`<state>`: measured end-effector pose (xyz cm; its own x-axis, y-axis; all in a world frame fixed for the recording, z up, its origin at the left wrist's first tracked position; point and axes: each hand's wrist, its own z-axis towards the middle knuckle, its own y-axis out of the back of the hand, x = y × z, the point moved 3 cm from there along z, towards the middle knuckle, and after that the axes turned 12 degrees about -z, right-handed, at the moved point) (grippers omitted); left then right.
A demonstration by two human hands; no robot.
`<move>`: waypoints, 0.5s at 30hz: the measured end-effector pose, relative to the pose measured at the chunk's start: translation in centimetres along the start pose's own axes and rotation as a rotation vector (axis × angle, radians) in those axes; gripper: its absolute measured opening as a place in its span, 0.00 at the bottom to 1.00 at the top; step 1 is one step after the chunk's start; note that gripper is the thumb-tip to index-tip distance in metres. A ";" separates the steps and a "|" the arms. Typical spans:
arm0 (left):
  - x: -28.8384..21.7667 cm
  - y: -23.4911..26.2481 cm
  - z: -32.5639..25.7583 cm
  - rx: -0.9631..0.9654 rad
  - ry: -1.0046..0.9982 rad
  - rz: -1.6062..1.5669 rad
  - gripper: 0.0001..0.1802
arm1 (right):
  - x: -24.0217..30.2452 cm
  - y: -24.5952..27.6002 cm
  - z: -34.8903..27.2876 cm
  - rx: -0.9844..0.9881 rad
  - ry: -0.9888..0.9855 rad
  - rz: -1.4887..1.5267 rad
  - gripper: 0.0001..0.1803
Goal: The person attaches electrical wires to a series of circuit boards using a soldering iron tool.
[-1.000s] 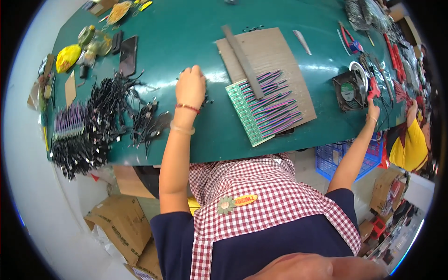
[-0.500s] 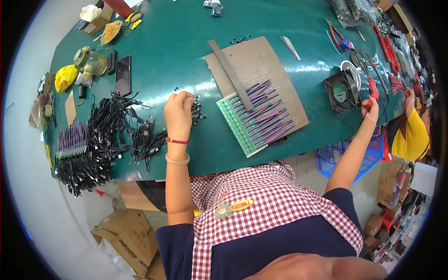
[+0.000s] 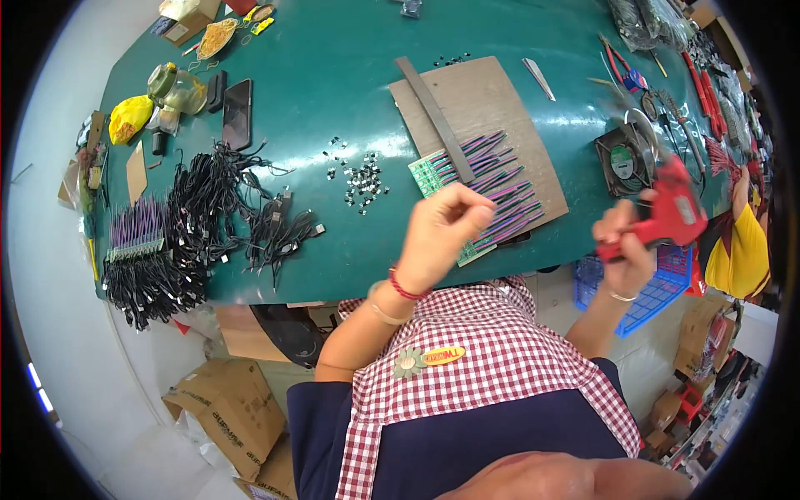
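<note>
As I watch remotely, the green surface (image 3: pixel 333 92) carries a wired circuit board (image 3: pixel 427 173).
Right of it, a red pistol-shaped tool (image 3: pixel 677 208) is clasped in the fingers of my right hand (image 3: pixel 623 248); my left hand (image 3: pixel 440 235) curls its fingers before the board, whether pinching anything I cannot tell.

From a distance, I saw a bright-red, pistol-shaped tool (image 3: pixel 679 208) and a glossy dark-green tabletop (image 3: pixel 333 75); the flat circuit panel (image 3: pixel 426 173) was pale green, its slender wires (image 3: pixel 479 150) purple, pink and black. Burgundy-and-white checks patterned the cloth apron (image 3: pixel 467 321); the openwork plastic crate (image 3: pixel 640 310) was blue.
</note>
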<state>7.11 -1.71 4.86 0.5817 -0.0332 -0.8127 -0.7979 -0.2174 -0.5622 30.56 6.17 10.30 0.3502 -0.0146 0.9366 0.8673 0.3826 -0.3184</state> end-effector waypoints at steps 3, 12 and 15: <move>0.2 -2.1 -1.1 0.035 0.027 -0.121 0.06 | -2.3 -6.1 -0.3 -0.151 -0.129 -0.225 0.11; -0.8 -0.5 -3.3 -0.035 0.088 -0.225 0.07 | -5.1 -11.0 -0.5 0.095 -0.209 -0.403 0.06; -1.0 -0.7 -3.6 -0.076 0.075 -0.149 0.06 | -4.8 -11.0 -0.7 0.062 -0.166 -0.505 0.06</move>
<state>7.69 -5.06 6.59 0.7050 -0.0671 -0.7060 -0.6895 -0.2980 -0.6602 19.62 1.38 9.21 -0.1710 -0.0665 0.9830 0.8888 0.4202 0.1830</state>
